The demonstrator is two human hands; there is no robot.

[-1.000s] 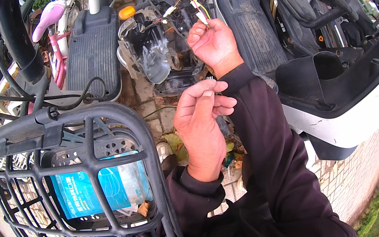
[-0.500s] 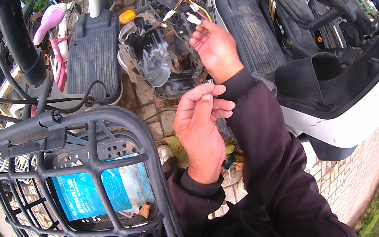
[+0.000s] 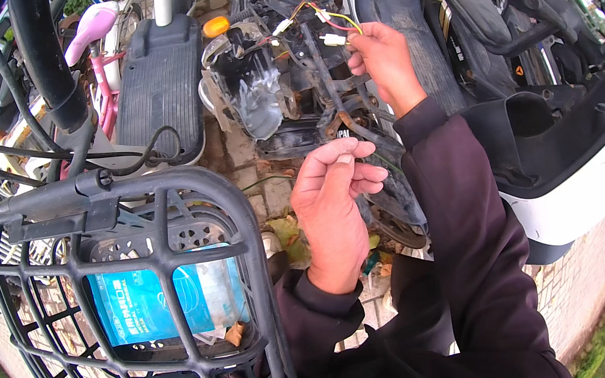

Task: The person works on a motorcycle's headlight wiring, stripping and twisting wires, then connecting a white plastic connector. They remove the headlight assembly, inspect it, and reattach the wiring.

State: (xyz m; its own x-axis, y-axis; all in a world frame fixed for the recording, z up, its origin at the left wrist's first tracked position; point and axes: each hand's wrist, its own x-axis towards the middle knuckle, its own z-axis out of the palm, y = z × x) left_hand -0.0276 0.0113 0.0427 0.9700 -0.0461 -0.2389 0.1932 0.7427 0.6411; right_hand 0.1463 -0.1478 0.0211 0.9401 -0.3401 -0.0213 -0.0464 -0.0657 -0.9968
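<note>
My left hand [image 3: 331,216] is held low in the middle, thumb and forefinger pinched, other fingers loosely curled; whether something small sits in the pinch is too small to tell. Above and right of it, my right hand [image 3: 386,65] grips wires [image 3: 353,29] next to a white plastic connector [image 3: 333,40]. The wires, red and yellow, join more connectors [image 3: 283,26] over the stripped, dirty front [image 3: 260,106] of a scooter, with broken plastic and bare frame tubes. An amber light [image 3: 215,26] lies left of the wiring.
A black mesh basket [image 3: 167,260] holding a blue packet [image 3: 133,305] fills the lower left. A dark footboard [image 3: 154,94] and a pink saddle [image 3: 91,29] stand upper left. A white-and-black scooter [image 3: 576,212] borders the right. Paving [image 3: 276,196] shows between the vehicles.
My right hand has moved to the right and turned over with the wires, its back now showing more. The view has shifted slightly, showing more frame tubes. My left hand stays pinched.
</note>
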